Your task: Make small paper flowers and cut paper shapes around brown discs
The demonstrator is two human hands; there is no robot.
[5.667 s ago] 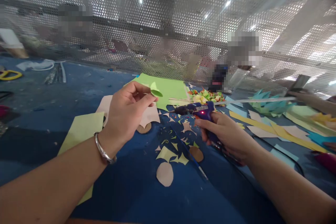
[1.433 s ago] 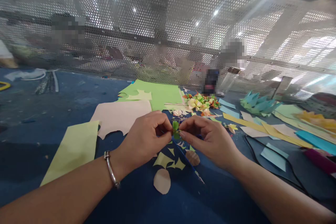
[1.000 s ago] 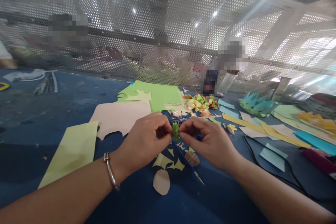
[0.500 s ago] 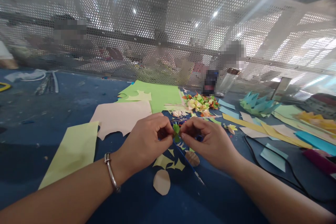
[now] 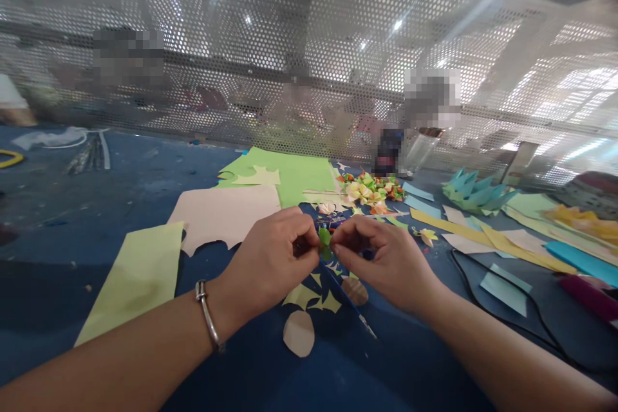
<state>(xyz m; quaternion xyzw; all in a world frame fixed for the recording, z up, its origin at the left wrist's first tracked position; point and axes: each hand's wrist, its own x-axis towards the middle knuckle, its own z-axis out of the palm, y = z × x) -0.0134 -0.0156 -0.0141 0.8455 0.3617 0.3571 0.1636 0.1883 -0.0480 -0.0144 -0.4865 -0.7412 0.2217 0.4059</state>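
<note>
Between my two hands is a small green paper leaf [image 5: 325,238], pinched at its edges. My left hand [image 5: 277,251], with a silver bangle on the wrist, grips its left side between thumb and forefinger. From the right, my right hand [image 5: 381,257] pinches the opposite side, fingertips nearly meeting the left ones. Below the hands a blue-handled brush [image 5: 352,306] lies slantwise on the blue table. Pale green paper scraps [image 5: 302,296], a beige paper oval [image 5: 299,333] and a brownish paper round [image 5: 355,291] lie around it.
A heap of small paper flowers [image 5: 369,188] sits beyond my hands. Green sheets [image 5: 299,174] and a beige sheet [image 5: 226,212] lie left of it. At right are paper strips [image 5: 444,226], a black cord [image 5: 487,306] and a teal paper flower [image 5: 476,192]. A perforated metal screen [image 5: 270,45] stands behind.
The leaf has turned slightly between my fingertips. Both hands keep almost the same place, and the whole view has shifted very little.
</note>
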